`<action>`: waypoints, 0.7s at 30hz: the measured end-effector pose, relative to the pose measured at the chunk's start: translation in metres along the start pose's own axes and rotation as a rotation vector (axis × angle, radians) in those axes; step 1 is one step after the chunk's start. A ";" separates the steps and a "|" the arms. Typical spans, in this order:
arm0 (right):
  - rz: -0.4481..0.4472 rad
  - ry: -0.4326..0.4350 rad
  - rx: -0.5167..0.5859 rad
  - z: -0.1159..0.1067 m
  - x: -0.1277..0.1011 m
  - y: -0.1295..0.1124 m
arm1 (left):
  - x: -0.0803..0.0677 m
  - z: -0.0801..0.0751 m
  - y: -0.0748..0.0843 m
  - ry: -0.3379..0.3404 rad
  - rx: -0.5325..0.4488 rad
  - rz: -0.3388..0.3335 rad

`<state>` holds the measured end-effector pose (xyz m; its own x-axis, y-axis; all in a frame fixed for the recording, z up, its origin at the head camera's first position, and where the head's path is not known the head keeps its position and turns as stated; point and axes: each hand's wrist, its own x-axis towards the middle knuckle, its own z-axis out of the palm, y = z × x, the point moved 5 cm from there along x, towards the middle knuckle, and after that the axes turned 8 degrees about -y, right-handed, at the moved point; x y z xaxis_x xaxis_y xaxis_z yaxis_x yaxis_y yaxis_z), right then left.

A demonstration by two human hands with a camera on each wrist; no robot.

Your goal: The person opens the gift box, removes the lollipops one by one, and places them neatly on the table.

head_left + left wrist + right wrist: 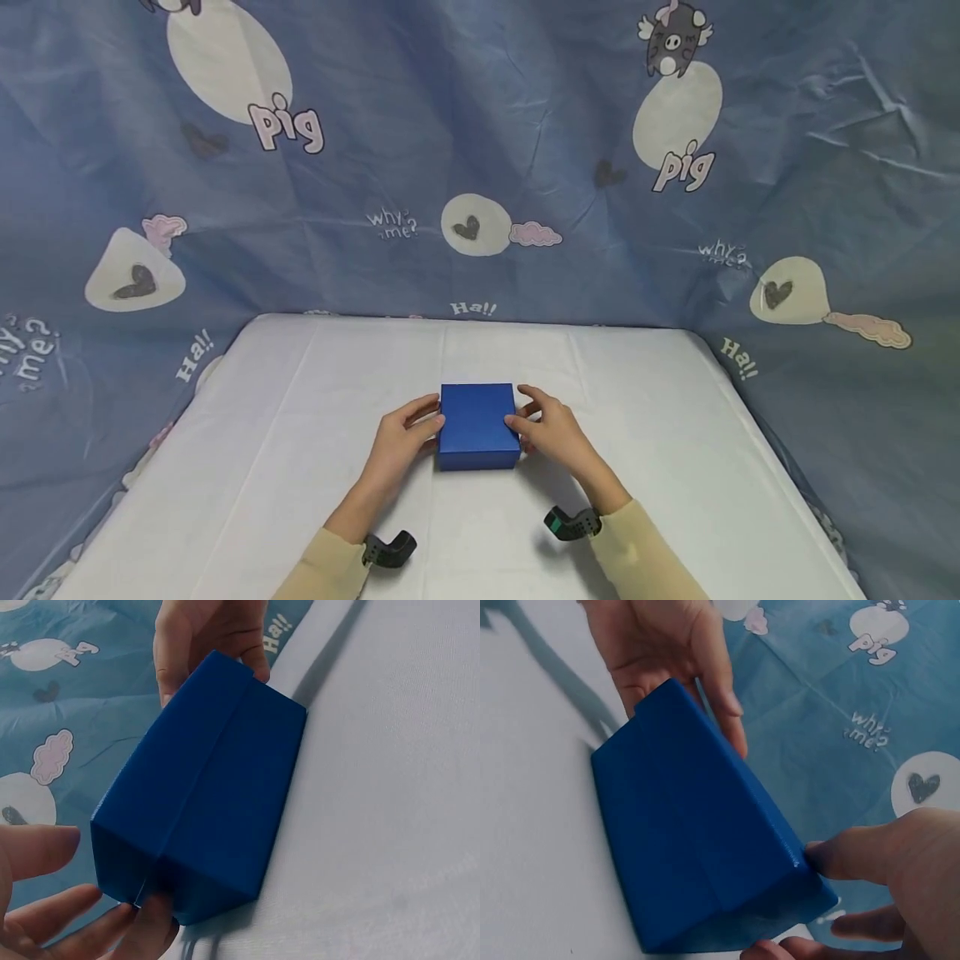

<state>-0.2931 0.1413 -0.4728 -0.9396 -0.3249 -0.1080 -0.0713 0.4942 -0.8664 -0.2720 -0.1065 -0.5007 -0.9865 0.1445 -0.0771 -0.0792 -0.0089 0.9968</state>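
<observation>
A blue lidded box (477, 425) sits on the white-covered table, between the two hands. My left hand (397, 442) is at its left side. In the left wrist view its fingertips (154, 919) touch the end of the box, while the thumb (45, 847) stands just off the edge. On the right side, my right hand (555, 433) holds the box, with its thumb (847, 859) on the upper edge and fingers lower down at the side. A seam runs along the front face of the box (682, 825). Its far side is hidden in the head view.
The white tabletop (300, 500) spreads around the box. Behind and beside it hangs a blue printed cloth (480, 150) with pig drawings and lettering. A dark wristband device (390, 550) sits on the left wrist and another wristband device (572, 523) on the right.
</observation>
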 end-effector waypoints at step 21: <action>0.102 -0.122 0.193 0.005 0.004 0.011 | -0.002 0.001 -0.006 0.032 -0.046 -0.037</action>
<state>-0.2962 0.1412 -0.4850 -0.8902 -0.3822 -0.2478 0.0982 0.3702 -0.9238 -0.2693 -0.1062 -0.5067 -0.9867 0.1143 -0.1157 -0.1220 -0.0496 0.9913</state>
